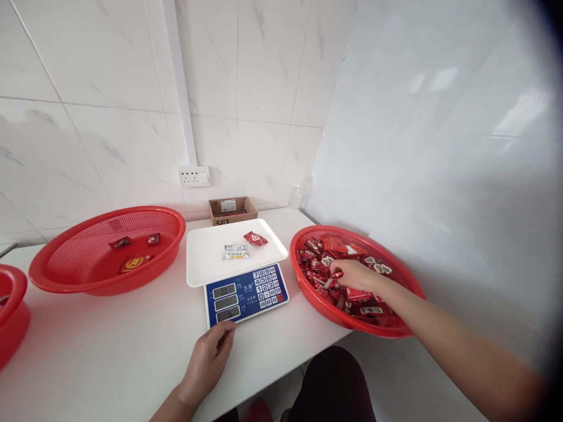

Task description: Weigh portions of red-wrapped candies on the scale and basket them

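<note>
My right hand reaches into the right-hand red plastic basket. Its fingers are pinched on a small red-wrapped snack, among many red packets. My left hand rests on the table by the front edge of the blue digital scale, fingers curled together, and I see nothing in them. On the scale's white tray lie a red packet and one or two silver-white packets, the lower with a yellow strip.
A large red basket with a few packets stands at the left. Part of another red basket shows at the left edge. Behind the scale are a cardboard box and a clear plastic container. White panels rise behind and on the right.
</note>
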The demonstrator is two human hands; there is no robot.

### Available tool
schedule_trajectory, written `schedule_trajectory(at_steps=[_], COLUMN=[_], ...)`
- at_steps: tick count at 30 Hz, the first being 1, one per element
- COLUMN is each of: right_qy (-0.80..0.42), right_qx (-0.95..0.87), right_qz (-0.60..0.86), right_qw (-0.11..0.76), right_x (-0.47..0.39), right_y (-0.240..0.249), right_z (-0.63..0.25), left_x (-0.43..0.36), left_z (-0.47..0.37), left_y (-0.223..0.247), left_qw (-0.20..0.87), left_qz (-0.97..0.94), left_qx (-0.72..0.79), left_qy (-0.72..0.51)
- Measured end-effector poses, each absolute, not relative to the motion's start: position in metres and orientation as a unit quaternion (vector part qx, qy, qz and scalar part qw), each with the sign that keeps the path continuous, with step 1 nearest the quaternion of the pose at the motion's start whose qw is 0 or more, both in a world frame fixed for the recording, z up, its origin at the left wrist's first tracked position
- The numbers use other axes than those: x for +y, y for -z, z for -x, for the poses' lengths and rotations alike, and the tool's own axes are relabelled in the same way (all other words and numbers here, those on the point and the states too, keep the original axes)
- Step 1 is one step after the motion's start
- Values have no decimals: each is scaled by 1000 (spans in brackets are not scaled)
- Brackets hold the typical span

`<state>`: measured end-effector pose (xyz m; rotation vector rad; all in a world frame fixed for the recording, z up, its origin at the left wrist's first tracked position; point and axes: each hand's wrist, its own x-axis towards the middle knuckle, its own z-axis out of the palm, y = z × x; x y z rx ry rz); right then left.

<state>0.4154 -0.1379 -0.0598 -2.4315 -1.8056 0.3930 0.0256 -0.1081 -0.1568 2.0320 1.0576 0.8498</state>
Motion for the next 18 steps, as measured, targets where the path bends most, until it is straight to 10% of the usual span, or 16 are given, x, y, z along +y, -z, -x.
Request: schedule_trajectory(at_steps=[18], right_qy=[-136], right_qx=[-629], right_qz=[763], right_qw=[-53], right_x=[-146], right_y=[54], right_z=[-407], left_x=[-108], left_z=[-25], left_y=[159], left_qw=[334], left_qz=[-783], left_qx=[402], left_qy=[-338])
